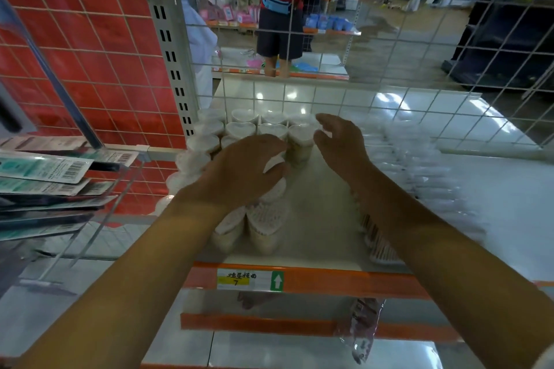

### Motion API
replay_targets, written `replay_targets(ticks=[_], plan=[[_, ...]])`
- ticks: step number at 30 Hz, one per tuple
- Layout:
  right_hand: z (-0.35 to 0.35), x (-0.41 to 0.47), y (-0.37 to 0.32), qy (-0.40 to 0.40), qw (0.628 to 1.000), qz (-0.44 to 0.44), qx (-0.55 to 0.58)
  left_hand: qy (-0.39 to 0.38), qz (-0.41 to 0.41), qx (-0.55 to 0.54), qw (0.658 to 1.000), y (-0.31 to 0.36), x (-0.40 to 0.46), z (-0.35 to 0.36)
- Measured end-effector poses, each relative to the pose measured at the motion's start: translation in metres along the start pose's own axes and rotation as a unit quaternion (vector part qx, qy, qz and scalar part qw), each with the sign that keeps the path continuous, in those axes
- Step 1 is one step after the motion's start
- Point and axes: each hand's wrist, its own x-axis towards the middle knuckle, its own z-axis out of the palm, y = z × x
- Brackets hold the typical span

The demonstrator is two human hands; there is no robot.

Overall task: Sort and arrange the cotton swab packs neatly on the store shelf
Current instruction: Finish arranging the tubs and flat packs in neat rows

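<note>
Two bare forearms fill the bottom of the frame, reaching in over the orange shelf edge (314,278) with its price label (250,279). At far left, flat barcoded packets (45,171) hang in a stack.

Centre-left now: the left hand (239,171) sits palm-down, fingers curled over a heart-shaped cotton swab pack (274,163) and gripping its lid. Just below that hand stand two more heart packs (254,228), tilted toward the camera, tips showing.

Further up, the tidy block (254,129) of heart packs sits against the left upright, touching one another. Around ten lids are visible; the hand hides some, so I can't give an exact count.

The right hand (341,141) hovers empty, fingers spread loosely and a little curled, just beside the block's right-hand corner pack (299,141).

Here's what matters: the block lies straight ahead of the left hand, up-frame, its rows running away from the camera. The left hand is nearer the loose packs, the right nearer the block's open side. My read is the held pack joins the front of the block.

Right of the bare shelf lane, clear bagged swab packs (419,177) lie in a blurred row, uncountable.
</note>
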Motion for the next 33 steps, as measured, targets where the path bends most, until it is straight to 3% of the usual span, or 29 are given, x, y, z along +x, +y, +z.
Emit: replay_targets(ticks=[2, 7, 9, 14, 19, 21, 25, 33], plan=[[-0.019, -0.03, -0.008, -0.001, 0.998, -0.066, -0.002, 0.004, 0.033, 0.012, 0.999, 0.019, -0.005, 0.001], [-0.057, -0.095, 0.006, -0.015, 0.988, -0.154, 0.015, -0.063, 0.007, 0.027, 0.998, 0.059, -0.025, 0.013], [-0.068, -0.112, 0.022, -0.025, 0.981, -0.191, -0.012, -0.058, 0.049, 0.04, 0.996, 0.079, -0.035, 0.012], [-0.094, -0.142, 0.061, 0.022, 0.957, -0.231, -0.173, -0.068, 0.117, 0.001, 0.991, 0.116, -0.045, 0.033], [-0.115, -0.158, 0.098, 0.065, 0.956, -0.219, -0.184, -0.055, 0.115, -0.015, 0.992, 0.127, -0.039, 0.069], [-0.119, -0.161, 0.11, 0.072, 0.957, -0.219, -0.177, -0.038, 0.065, -0.043, 0.996, 0.129, -0.037, 0.083], [-0.116, -0.155, 0.127, 0.084, 0.948, -0.23, -0.203, -0.007, -0.139, -0.142, 0.98, 0.128, -0.033, 0.113], [-0.097, -0.14, 0.14, 0.073, 0.932, -0.215, -0.284, 0.008, -0.23, -0.213, 0.95, 0.133, -0.03, 0.144]])
